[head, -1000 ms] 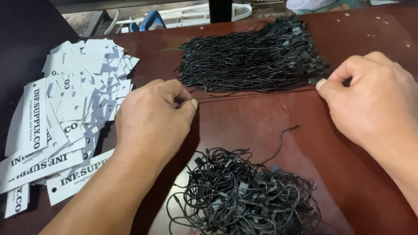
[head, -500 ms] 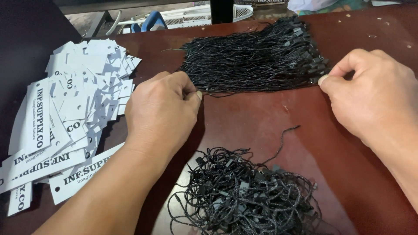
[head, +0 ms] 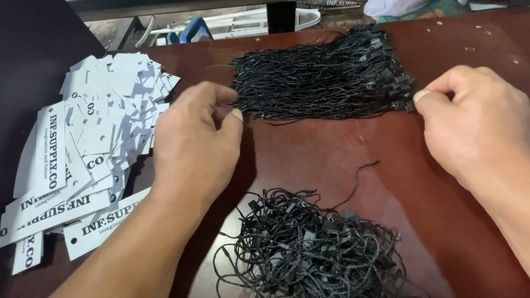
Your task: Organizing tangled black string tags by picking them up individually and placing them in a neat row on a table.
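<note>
Both hands have stayed pinching opposite ends of the straight cord bundle (head: 323, 83): left hand (head: 196, 140) its loops, right hand (head: 475, 129) its clasps; separate one cord cleanly.

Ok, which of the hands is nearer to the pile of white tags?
Left. The left hand sits right beside the pile of white tags, at the straight cord bundle's left end. The right hand is across the table, at that bundle's right end.

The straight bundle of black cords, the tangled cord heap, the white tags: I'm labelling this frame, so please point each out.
straight bundle of black cords (head: 314, 91), head view, middle of the strands.
tangled cord heap (head: 309, 248), head view, centre of the heap.
white tags (head: 105, 132), head view, middle of the pile.
</note>
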